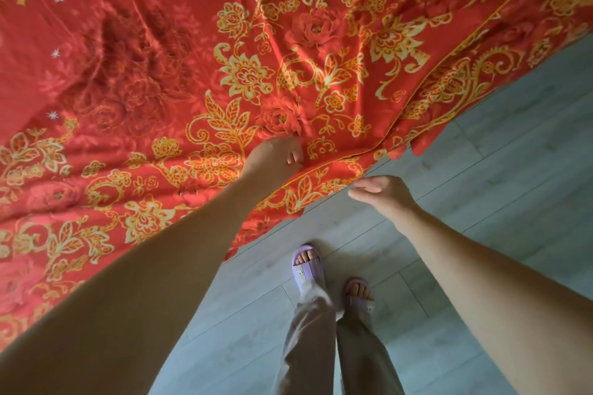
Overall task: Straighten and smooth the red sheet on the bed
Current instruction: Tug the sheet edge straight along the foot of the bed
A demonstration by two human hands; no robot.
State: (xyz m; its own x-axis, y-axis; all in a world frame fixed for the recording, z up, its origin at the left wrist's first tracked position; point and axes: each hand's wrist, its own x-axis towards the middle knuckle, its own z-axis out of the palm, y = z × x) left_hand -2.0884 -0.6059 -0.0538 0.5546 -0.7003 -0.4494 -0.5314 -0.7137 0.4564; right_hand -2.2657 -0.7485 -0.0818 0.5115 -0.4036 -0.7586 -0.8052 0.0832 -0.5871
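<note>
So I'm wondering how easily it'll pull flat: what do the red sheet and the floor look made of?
Red sheet: thin printed fabric, perhaps cotton or polyester, faint sheen; it gathers in soft folds. Floor: pale grey wood-look planks, likely laminate, matte; seams and grain show.

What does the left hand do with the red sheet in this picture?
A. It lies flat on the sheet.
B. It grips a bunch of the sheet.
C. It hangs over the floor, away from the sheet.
B: the left hand has its fingers curled into the red sheet, and folds spread out from that spot.
</note>
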